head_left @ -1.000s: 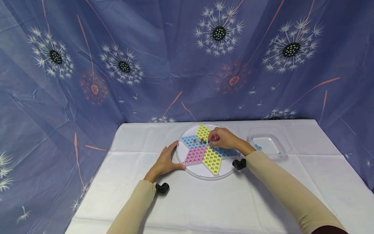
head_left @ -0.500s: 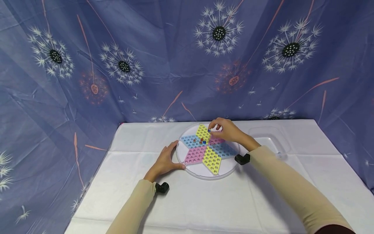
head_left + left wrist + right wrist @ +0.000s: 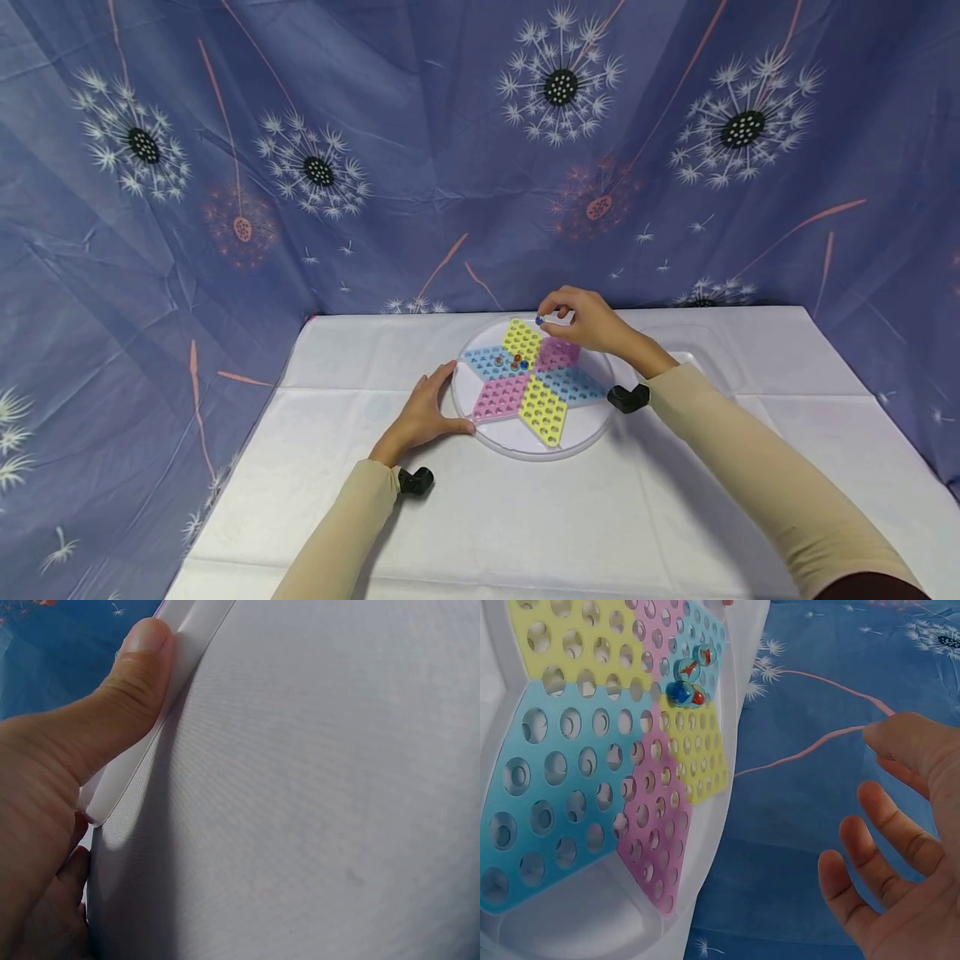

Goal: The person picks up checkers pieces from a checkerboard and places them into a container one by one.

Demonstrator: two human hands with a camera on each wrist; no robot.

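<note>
White plastic, the board (image 3: 508, 432) looks light and stiff, best held by its rim, where the left hand (image 3: 426, 417) rests, fingers spread. Behind the right wrist, a clear tub (image 3: 697, 336) is mostly hidden. The right hand (image 3: 588, 323) pinches a blue marble (image 3: 539, 320) (probably slick glass), partly covered.

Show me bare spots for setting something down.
White tablecloth lies bare before the round white star-patterned board, between the left beige sleeve and right beige sleeve, and outside each. Crowded: the board's left edge, touched by the left hand, and right side, where the right beige sleeve partly hides a clear plastic container.
</note>
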